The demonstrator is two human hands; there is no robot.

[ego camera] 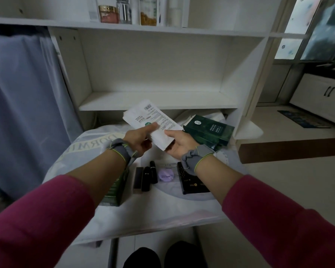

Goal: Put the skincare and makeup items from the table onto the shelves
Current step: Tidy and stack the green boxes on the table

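Observation:
A stack of white sheet-mask packets [150, 118] is held above the table between both hands. My left hand [138, 139] pinches its left side with the thumb on top. My right hand [179, 144] supports its lower right corner from beneath. On the table [162, 207] below lie a dark green mask box [209, 130], three black lipstick tubes [145, 177], a round lilac compact [166, 176], a black palette box [191, 180] and a green box [116, 188] partly hidden by my left forearm. The white shelf [157, 102] stands just behind.
The upper shelf [124, 27] carries a pink jar [108, 14], a clear bottle [124, 10], an amber-filled bottle [148, 13] and a white tube [174, 14]. A blue curtain [21, 105] hangs on the left. Open floor and a white cabinet [321, 95] lie to the right.

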